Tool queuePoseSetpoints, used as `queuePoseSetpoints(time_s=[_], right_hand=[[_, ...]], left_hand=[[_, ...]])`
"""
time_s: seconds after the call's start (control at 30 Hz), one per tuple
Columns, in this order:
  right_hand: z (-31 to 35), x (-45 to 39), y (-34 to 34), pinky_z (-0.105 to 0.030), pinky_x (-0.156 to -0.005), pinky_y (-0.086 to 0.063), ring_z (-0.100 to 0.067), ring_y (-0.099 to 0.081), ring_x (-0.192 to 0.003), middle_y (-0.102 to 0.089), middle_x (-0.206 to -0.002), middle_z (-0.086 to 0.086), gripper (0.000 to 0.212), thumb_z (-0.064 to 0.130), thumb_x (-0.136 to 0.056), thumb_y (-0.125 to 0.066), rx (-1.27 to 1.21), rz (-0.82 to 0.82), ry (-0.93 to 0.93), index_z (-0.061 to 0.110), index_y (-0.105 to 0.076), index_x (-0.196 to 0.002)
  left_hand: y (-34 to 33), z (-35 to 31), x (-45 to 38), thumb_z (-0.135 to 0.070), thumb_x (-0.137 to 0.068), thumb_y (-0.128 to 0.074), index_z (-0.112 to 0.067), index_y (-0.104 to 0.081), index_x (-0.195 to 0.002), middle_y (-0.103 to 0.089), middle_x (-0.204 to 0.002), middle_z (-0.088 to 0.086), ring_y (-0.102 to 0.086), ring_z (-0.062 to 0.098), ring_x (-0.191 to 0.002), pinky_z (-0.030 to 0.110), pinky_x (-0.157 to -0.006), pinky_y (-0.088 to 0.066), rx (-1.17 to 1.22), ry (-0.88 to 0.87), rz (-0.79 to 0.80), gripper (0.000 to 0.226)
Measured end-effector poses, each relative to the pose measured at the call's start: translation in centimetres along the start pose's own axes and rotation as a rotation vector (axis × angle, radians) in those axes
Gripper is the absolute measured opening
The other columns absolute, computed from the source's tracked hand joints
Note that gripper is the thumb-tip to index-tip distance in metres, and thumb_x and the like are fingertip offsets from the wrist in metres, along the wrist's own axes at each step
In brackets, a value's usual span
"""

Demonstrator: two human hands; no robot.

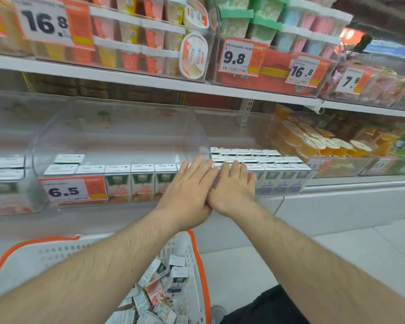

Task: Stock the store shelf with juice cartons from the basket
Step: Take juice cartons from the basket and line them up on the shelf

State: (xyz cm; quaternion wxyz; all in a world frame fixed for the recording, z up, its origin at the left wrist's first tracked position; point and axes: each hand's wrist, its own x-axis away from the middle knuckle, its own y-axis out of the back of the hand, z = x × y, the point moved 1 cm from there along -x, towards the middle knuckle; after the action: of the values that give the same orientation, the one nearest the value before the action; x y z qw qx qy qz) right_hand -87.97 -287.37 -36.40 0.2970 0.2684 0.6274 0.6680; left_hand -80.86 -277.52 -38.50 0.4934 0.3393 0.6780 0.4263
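We find left hand (188,188) and right hand (232,186), fingers straight, holding nothing, pressing shelved cartons (142,181) at the shelf's front edge; next, we judge, reaching into the basket (198,258).

On the upper shelf at the left, a large price tag reading 16.8 (47,22) hangs before stacked cups with pink, yellow and orange contents (136,38). To their right stand oval white-lidded tubs (194,56), then green-lidded tubs (237,21) above a 9.8 price tag (237,57). Lower at the far right, orange jelly cups (313,140) fill a clear bin. Pale floor tiles (337,258) lie at the near right.
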Motion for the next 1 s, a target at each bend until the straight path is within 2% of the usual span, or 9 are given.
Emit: queuePoseSetpoints(time_s=[0.13,0.27,0.43,0.5,0.57,0.67,0.8,0.9,1.0], right_hand=[[3.6,3.6,-2.2,-0.050,-0.116,-0.009,-0.033,-0.005,-0.148,0.002,-0.164,-0.014,0.075,0.035,-0.095,-0.038,0.006,-0.104,0.133,0.010,-0.005,-0.156],[6.6,6.2,-5.5,-0.044,-0.098,-0.031,-0.031,-0.044,-0.121,-0.043,-0.142,-0.011,0.058,0.040,-0.086,-0.036,-0.035,-0.217,0.362,0.012,-0.049,-0.135],[8.6,5.9,-11.1,-0.036,-0.087,-0.048,-0.027,-0.060,-0.106,-0.064,-0.109,-0.005,0.038,0.044,-0.095,-0.043,0.035,0.292,0.459,0.016,-0.063,-0.110],[8.6,5.0,-13.6,-0.030,-0.068,-0.046,-0.024,-0.061,-0.093,-0.060,-0.087,-0.001,0.031,0.041,-0.096,-0.045,0.042,0.476,0.421,0.015,-0.058,-0.087],[8.3,4.3,-16.0,-0.028,-0.063,-0.039,-0.023,-0.056,-0.085,-0.053,-0.079,0.000,0.029,0.038,-0.095,-0.048,0.044,0.596,0.382,0.015,-0.050,-0.077],[7.7,4.0,-18.7,-0.031,-0.073,-0.041,-0.025,-0.055,-0.091,-0.058,-0.098,-0.005,0.022,0.036,-0.096,-0.047,0.165,0.598,0.423,0.016,-0.056,-0.096],[7.7,4.4,-22.4,-0.039,-0.094,-0.040,-0.028,-0.050,-0.118,-0.051,-0.131,-0.011,0.041,0.032,-0.093,-0.051,0.559,0.458,0.679,0.016,-0.054,-0.131],[7.4,4.7,-24.4,-0.040,-0.100,-0.036,-0.028,-0.045,-0.121,-0.046,-0.134,-0.012,0.047,0.034,-0.092,-0.054,0.689,0.456,0.718,0.014,-0.051,-0.135],[6.8,5.2,-26.0,-0.041,-0.100,-0.040,-0.031,-0.045,-0.118,-0.042,-0.131,-0.013,0.045,0.022,-0.089,-0.057,0.695,0.453,0.676,0.010,-0.052,-0.133]], left_hand=[[-1.0,1.5,4.3,-0.022,-0.066,-0.063,-0.010,-0.043,-0.139,-0.050,-0.140,0.010,-0.042,0.030,-0.131,0.041,-0.112,-0.031,0.128,-0.026,-0.184,0.076],[-2.8,3.5,9.9,-0.016,-0.061,-0.067,-0.011,-0.036,-0.135,-0.053,-0.132,0.013,-0.042,0.025,-0.118,0.035,-0.097,-0.033,0.224,0.122,-0.182,0.081],[-6.6,7.2,16.3,-0.018,-0.086,-0.060,-0.021,-0.041,-0.142,-0.048,-0.140,0.000,-0.044,0.021,-0.129,0.036,-0.105,-0.034,0.270,0.423,0.201,0.059],[-8.4,8.7,18.5,-0.022,-0.089,-0.057,-0.021,-0.046,-0.138,-0.051,-0.138,0.000,-0.048,0.021,-0.126,0.037,-0.104,-0.039,0.237,0.513,0.364,0.050],[-10.3,9.9,20.7,-0.021,-0.090,-0.058,-0.021,-0.052,-0.132,-0.055,-0.133,-0.001,-0.053,0.020,-0.119,0.035,-0.099,-0.044,0.303,0.628,0.483,0.043],[-13.0,11.4,23.2,-0.023,-0.092,-0.057,-0.021,-0.055,-0.130,-0.059,-0.130,-0.001,-0.057,0.020,-0.113,0.035,-0.097,-0.048,0.378,0.749,0.630,0.038],[-15.9,12.5,25.5,-0.024,-0.093,-0.052,-0.019,-0.055,-0.130,-0.061,-0.128,0.001,-0.057,0.021,-0.112,0.034,-0.093,-0.049,0.322,0.738,0.804,0.038],[-17.7,12.5,26.7,-0.032,-0.091,-0.051,-0.022,-0.058,-0.127,-0.062,-0.124,0.001,-0.058,0.021,-0.108,0.034,-0.087,-0.051,0.277,0.695,0.885,0.038],[-19.2,11.6,27.4,-0.059,-0.090,-0.043,-0.025,-0.059,-0.117,-0.067,-0.112,0.001,-0.060,0.024,-0.101,0.036,-0.082,-0.044,0.106,0.621,1.011,0.047]])
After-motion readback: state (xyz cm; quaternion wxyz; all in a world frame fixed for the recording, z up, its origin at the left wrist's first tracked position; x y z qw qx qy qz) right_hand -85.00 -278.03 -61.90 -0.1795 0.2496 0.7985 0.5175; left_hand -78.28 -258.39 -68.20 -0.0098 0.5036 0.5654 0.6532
